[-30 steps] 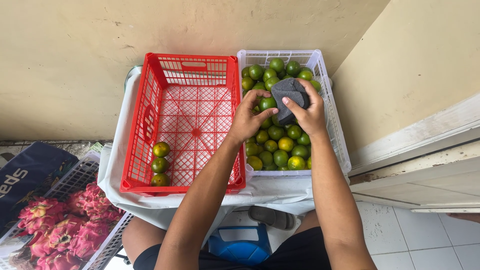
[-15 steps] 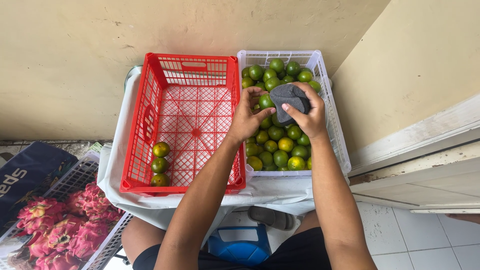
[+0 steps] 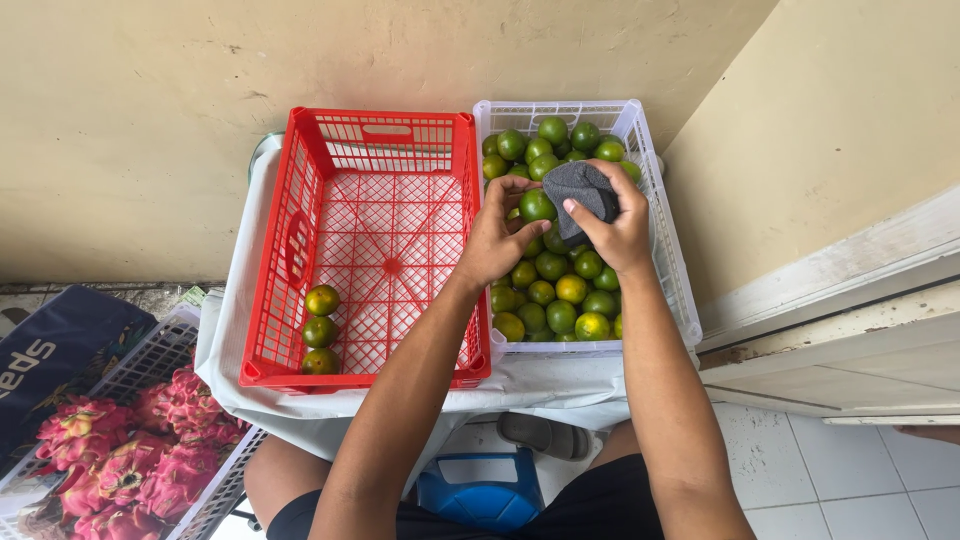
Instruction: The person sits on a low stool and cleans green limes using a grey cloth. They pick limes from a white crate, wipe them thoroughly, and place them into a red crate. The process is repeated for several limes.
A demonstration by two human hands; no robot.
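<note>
My left hand holds a green citrus fruit by its fingertips above the white crate. My right hand grips a dark grey cloth pressed against that fruit. The white crate is filled with several green and yellowish citrus fruits. Left of it stands a red crate, where three citrus fruits lie in the near left corner. Both crates rest on a white cloth over a low surface.
A wire basket of pink dragon fruits sits at lower left beside a dark blue bag. A blue object and a sandal lie near my knees. Walls close in behind and at right.
My hands have drawn slightly nearer to me over the white crate. The fruit is now plainly visible between my left fingers and the cloth.
</note>
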